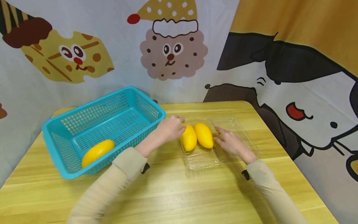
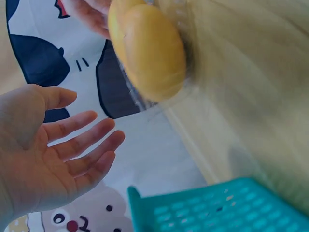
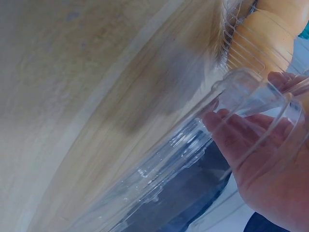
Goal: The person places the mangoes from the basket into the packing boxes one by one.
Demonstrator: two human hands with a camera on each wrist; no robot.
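Two yellow mangoes (image 1: pixel 188 138) (image 1: pixel 204 135) lie side by side in a clear plastic clamshell box (image 1: pixel 202 161), whose lid (image 1: pixel 237 123) is folded out to the right. Just left of the nearer-left mango is my left hand (image 1: pixel 171 127). The left wrist view shows that hand (image 2: pixel 63 145) with spread, loosely bent fingers and nothing in the palm, apart from the mango (image 2: pixel 154 53). My right hand (image 1: pixel 230 143) is over the box's right side. In the right wrist view its relaxed fingers (image 3: pixel 229 137) show through clear plastic; whether they touch it I cannot tell.
A blue-green perforated basket (image 1: pixel 103 104) stands at the left of the wooden table (image 1: pixel 173 199), with another mango (image 1: pixel 98 152) in its near left end. My left forearm passes over its near right side. A cartoon-printed curtain (image 1: pixel 120 46) hangs behind.
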